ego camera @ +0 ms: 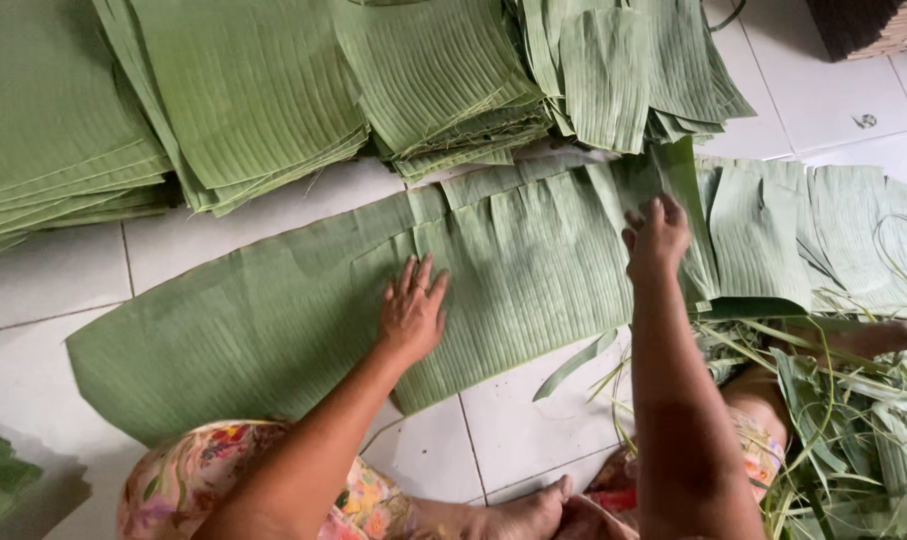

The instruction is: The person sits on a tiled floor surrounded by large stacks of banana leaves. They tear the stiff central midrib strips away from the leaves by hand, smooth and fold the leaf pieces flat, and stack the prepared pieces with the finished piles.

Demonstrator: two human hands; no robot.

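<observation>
Floor (833, 95): white tiles with dark grout lines, bare in patches between leaves.
Stacks (253, 90): cut green leaf sheets piled in several heaps along the far edge.
Scraps (853, 430): thin ribs and trimmings heaped at the right.
Long leaf (273, 310): broad, ribbed, pale green, spread flat across the tiles, split in places.
Left hand (411, 312): grip open, palm and spread fingers pressing flat on the long leaf.
Right hand (655, 238): grip curled at the leaf's far right part; closure hard to tell.
</observation>
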